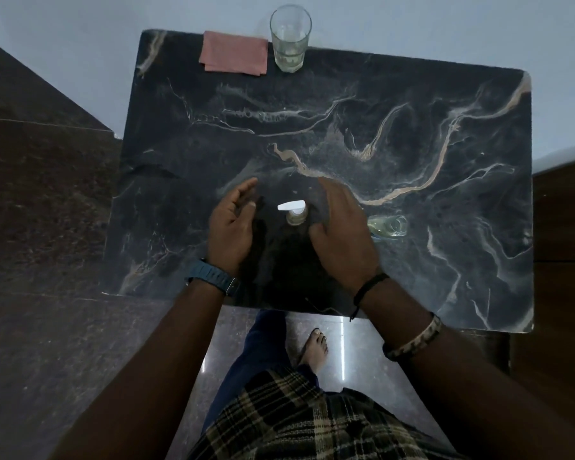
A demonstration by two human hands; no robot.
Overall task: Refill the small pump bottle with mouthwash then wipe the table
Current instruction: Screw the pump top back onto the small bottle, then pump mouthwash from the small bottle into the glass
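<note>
A small pump bottle (296,214) with a white pump head stands upright near the front middle of the dark marble table (412,134). My left hand (231,224) hovers just left of it, fingers apart, holding nothing. My right hand (341,234) is spread just right of the bottle, also empty and not touching it. A small clear container (387,227) with yellowish liquid sits behind my right hand, partly hidden. A folded pink cloth (234,53) lies at the table's far edge.
A tall clear glass (290,38) with a little liquid stands at the far edge, right of the cloth. A pale wall runs behind the table. Dark stone floor lies left and in front, with my foot (314,346) under the front edge.
</note>
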